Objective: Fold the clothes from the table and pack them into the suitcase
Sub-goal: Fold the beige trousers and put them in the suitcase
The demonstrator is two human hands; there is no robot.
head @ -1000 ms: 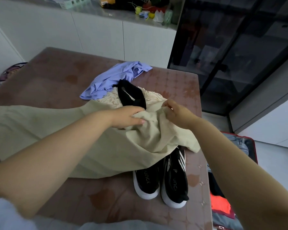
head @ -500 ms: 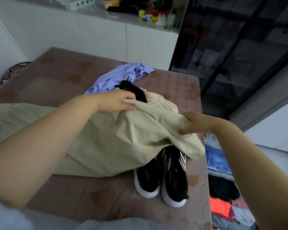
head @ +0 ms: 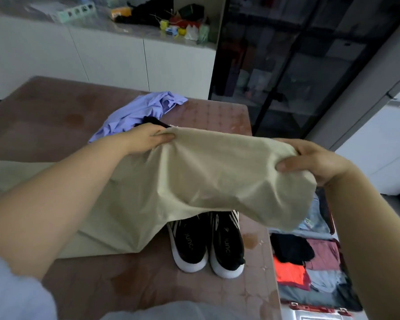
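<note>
Beige garment (head: pixel 194 181) now raised from table (head: pixel 44 125), edge gripped by left hand (head: pixel 146 139) and right hand (head: pixel 316 162); fold judged underway.

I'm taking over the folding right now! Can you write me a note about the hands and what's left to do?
The left hand grips one end of the beige garment, the right hand the other. It is lifted and unfolded, its tail on the table, draping over the shoes.
The purple garment and a black item lie crumpled behind it.
The suitcase lies open on the floor to the right, some clothes already packed.
Left: fold beige, purple and black, pack them.
</note>
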